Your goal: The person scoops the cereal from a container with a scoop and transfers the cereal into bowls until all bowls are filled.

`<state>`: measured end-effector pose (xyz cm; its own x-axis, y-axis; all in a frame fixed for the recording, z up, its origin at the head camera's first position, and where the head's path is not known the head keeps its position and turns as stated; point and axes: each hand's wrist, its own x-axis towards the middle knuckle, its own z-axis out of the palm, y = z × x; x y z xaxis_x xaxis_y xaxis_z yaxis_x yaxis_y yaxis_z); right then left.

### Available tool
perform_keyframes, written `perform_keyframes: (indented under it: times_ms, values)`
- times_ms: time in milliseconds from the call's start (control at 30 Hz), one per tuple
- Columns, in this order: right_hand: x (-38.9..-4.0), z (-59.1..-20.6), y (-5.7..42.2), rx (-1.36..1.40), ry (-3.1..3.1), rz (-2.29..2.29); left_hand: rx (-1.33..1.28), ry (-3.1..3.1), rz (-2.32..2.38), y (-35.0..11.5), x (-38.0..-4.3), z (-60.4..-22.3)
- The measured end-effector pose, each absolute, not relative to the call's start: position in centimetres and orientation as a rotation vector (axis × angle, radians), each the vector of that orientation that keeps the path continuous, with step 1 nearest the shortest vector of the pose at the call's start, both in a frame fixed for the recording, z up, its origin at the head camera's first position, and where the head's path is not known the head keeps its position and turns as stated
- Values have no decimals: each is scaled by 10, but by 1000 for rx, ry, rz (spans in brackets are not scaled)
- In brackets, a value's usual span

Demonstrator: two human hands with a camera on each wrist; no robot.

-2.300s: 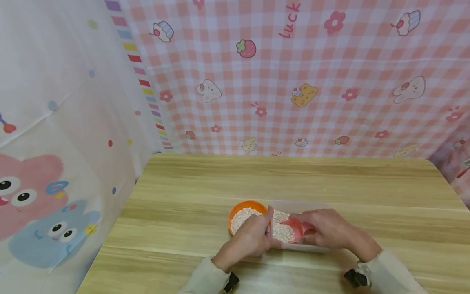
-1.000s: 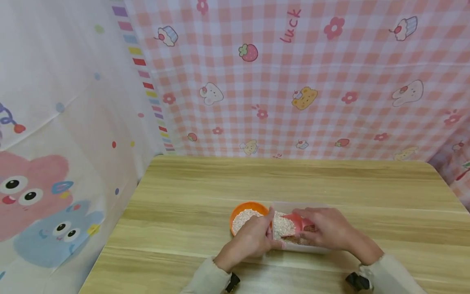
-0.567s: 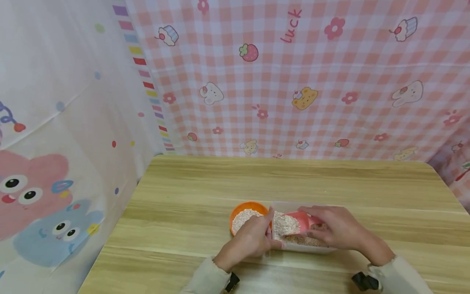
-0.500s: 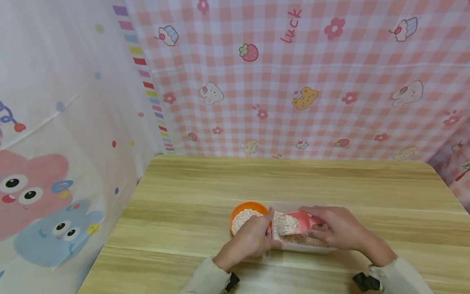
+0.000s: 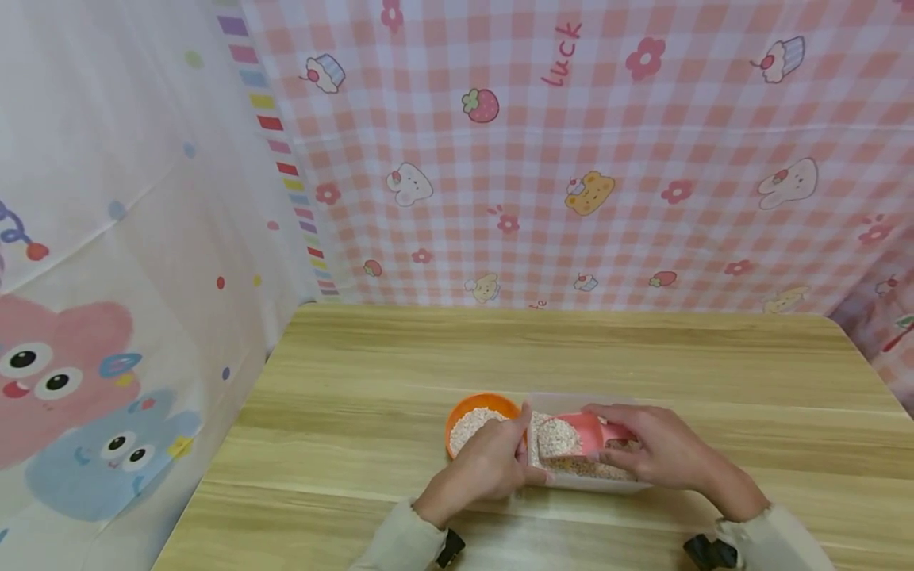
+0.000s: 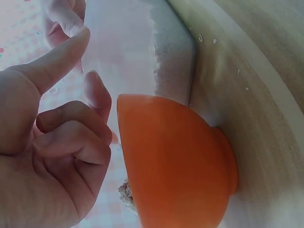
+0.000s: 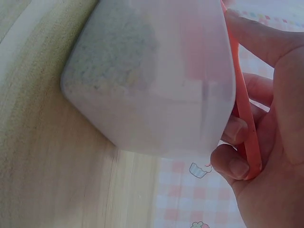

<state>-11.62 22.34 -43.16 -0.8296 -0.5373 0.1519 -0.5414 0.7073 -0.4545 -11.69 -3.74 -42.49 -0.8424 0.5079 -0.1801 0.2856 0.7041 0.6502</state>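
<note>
My right hand (image 5: pixel 660 448) grips the handle of a pink-red scoop (image 5: pixel 589 433) heaped with pale oat flakes (image 5: pixel 559 438). The scoop is over the translucent plastic box (image 5: pixel 603 481), which has more flakes inside. In the right wrist view, fingers curl round the scoop handle (image 7: pixel 247 123) beside the box's upper edge. My left hand (image 5: pixel 489 461) holds the box's left end, thumb at the far side and fingers nearer me. Left of the box stands an orange bowl (image 5: pixel 493 399) with flakes in it, partly hidden behind the left hand. The bowl's outer side (image 6: pixel 175 156) faces the left wrist camera.
Box and bowl stand close together on a wood-grain table (image 5: pixel 371 357). A few loose flakes (image 6: pixel 214 41) lie on the tabletop near them. A pink checked cloth (image 5: pixel 543 159) hangs behind the table, and a white printed cloth (image 5: pixel 143 238) hangs on the left.
The scoop has risen out of the flakes and shifted slightly right with a load in it, leaving fewer flakes around it. My left hand stays at the box's end.
</note>
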Motion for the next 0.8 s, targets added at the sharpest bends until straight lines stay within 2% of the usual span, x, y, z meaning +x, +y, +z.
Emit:
perform_keyframes:
  times_ms: [800]
  values:
    - [-116, -434, 223, 916, -2886, 731, 622, 2713, 957, -58, -119, -415]
